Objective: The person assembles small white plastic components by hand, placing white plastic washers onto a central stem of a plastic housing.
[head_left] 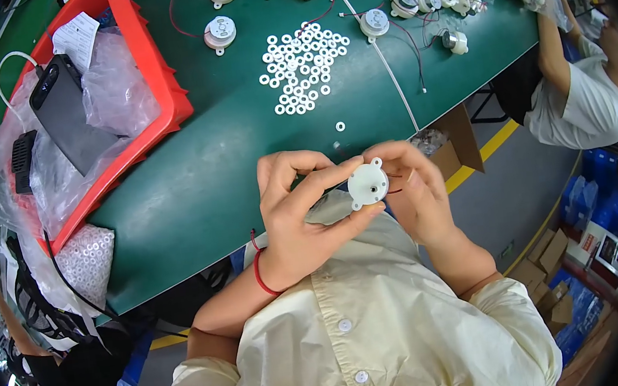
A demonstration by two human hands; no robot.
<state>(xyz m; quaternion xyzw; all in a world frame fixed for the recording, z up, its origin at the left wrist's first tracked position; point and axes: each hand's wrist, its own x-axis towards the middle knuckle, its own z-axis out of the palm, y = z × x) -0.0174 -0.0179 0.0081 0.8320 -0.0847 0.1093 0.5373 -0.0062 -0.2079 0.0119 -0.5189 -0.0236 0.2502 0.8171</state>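
Note:
In front of my chest, a small round white motor [367, 185] with two mounting ears and a dark centre hole faces up. My left hand [297, 211] pinches its left side between thumb and forefinger. Curled around the right side, my right hand [417, 194] also grips the motor, and thin red wires [395, 183] run out between its fingers. Part of the right fingers is hidden behind the motor. Just beyond my hands, a single white ring washer [340, 126] lies on the green table [208, 174], apart from a pile of similar washers [302, 64].
A red bin [175, 101] at the left holds plastic bags and a black power bank [67, 106] with a cable. Beside it sits a bag of washers [88, 260]. Several wired motors [220, 32] lie at the back. A person [575, 90] works at the right.

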